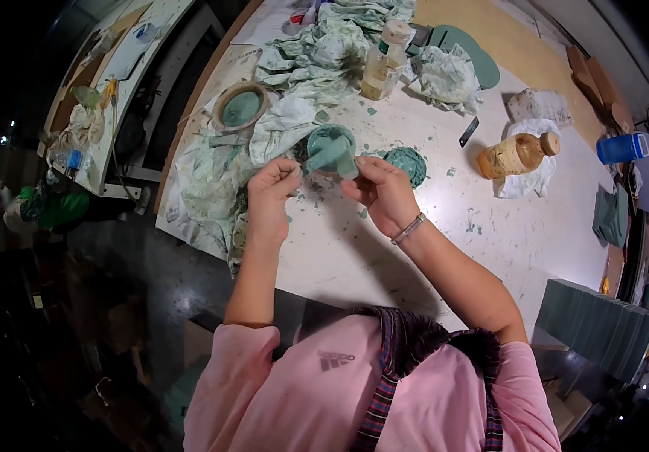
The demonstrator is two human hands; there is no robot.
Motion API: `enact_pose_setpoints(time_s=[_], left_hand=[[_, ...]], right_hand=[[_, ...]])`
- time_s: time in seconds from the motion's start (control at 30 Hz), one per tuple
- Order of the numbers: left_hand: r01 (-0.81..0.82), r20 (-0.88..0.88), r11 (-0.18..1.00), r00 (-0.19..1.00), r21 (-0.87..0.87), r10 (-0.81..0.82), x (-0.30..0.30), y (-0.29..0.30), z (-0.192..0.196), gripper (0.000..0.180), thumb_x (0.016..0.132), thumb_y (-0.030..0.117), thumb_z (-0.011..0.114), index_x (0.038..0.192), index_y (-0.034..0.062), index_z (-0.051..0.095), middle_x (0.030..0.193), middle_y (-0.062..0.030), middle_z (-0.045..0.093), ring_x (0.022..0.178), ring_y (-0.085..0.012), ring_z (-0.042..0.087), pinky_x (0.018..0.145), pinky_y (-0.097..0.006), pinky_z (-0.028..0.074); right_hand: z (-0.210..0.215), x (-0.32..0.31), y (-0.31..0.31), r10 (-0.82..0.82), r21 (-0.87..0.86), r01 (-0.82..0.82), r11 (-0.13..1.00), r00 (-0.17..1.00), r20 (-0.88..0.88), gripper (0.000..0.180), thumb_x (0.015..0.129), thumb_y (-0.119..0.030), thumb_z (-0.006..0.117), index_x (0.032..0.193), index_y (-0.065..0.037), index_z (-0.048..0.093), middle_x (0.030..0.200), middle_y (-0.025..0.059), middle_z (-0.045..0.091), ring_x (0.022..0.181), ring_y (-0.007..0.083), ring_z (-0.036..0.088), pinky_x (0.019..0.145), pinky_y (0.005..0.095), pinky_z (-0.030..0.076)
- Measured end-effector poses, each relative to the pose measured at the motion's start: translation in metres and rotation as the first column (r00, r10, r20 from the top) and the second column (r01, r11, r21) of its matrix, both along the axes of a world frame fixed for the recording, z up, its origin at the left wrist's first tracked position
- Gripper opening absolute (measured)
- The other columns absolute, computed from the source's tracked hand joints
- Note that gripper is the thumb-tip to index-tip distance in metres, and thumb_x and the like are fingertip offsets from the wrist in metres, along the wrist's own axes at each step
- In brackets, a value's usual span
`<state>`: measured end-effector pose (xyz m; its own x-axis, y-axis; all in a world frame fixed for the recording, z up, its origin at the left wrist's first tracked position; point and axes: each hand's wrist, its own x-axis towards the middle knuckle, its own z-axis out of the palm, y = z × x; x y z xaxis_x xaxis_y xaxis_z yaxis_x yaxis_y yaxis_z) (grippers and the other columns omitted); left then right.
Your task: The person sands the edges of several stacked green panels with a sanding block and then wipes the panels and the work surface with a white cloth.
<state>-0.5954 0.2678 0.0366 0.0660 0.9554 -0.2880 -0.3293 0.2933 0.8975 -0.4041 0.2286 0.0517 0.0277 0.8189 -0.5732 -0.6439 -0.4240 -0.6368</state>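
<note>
Both my hands are raised over the white table, close together in front of a round tub of green paste (333,132). My left hand (272,187) is closed in a pinch on the end of a green-smeared flat strip (322,157), perhaps a spatula. Between the fingertips of my right hand (385,192) is a small, pale green, flat scraper (346,167). The strip and the scraper meet or overlap in front of the tub; I cannot tell whether they touch. Just beyond my right hand lies a round lump of green paste (407,165), perhaps in a lid.
Stained rags (313,56) cover the table's left and back. A clay-coloured bowl (223,105) holds green stuff. A clear bottle (382,64), an amber bottle (516,154) on a cloth, a dark blade (469,132) and a blue container (623,148) stand or lie around. Stacked green sheets (597,324) are at right.
</note>
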Motion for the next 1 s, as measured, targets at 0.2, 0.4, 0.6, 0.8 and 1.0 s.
enact_pose_setpoints(time_s=[0.2,0.4,0.6,0.8,1.0], left_hand=[[-0.027,-0.064,0.987,0.997,0.157,0.038,-0.008,0.005,-0.018,0.011,0.083,-0.005,0.060,0.092,-0.0013,0.065,0.075,0.0037,0.056,0.067,-0.0044,0.045,0.064,-0.020,0.034],[0.051,-0.112,0.982,0.993,0.183,-0.031,-0.002,-0.006,-0.021,0.004,0.084,-0.004,0.063,0.085,-0.0002,0.064,0.072,0.0057,0.053,0.065,-0.0035,0.044,0.061,-0.020,0.033],[0.263,-0.803,0.896,0.576,0.358,0.152,0.010,0.029,0.009,0.006,0.077,0.004,0.069,0.082,0.0062,0.067,0.071,-0.0030,0.060,0.065,-0.0171,0.056,0.061,-0.031,0.042],[0.624,-0.930,0.695,0.172,0.358,0.325,0.031,0.043,0.008,0.010,0.074,0.013,0.071,0.076,0.0064,0.064,0.079,-0.0083,0.064,0.078,-0.0323,0.061,0.065,-0.042,0.046],[0.359,-0.895,0.908,0.444,0.216,0.037,-0.001,0.032,0.009,0.003,0.079,0.010,0.068,0.081,0.0080,0.067,0.079,-0.0034,0.063,0.074,-0.0205,0.061,0.062,-0.036,0.044]], right_hand=[[0.009,-0.009,-0.003,0.014,0.046,-0.011,0.999,0.997,-0.070,0.023,0.095,-0.015,0.058,0.103,0.007,0.060,0.092,0.0128,0.063,0.076,0.0198,0.063,0.071,0.0284,0.056],[0.008,-0.007,-0.007,-0.023,0.075,0.032,0.997,0.993,-0.119,0.023,0.095,-0.013,0.056,0.105,0.007,0.060,0.096,0.0125,0.063,0.080,0.0193,0.062,0.072,0.0284,0.055],[-0.008,0.015,-0.022,-0.029,0.065,0.032,0.997,0.998,-0.050,0.019,0.097,-0.013,0.052,0.105,0.002,0.061,0.097,0.0092,0.063,0.086,0.0189,0.065,0.075,0.0274,0.056],[-0.012,0.005,-0.026,0.029,0.087,-0.024,0.996,0.998,-0.057,0.019,0.096,-0.015,0.055,0.103,0.001,0.061,0.093,0.0091,0.065,0.078,0.0180,0.066,0.069,0.0267,0.056],[-0.010,0.006,-0.025,-0.021,0.015,0.022,1.000,0.998,-0.057,0.018,0.096,-0.016,0.056,0.103,0.000,0.062,0.095,0.0092,0.066,0.074,0.0168,0.065,0.066,0.0272,0.055]])
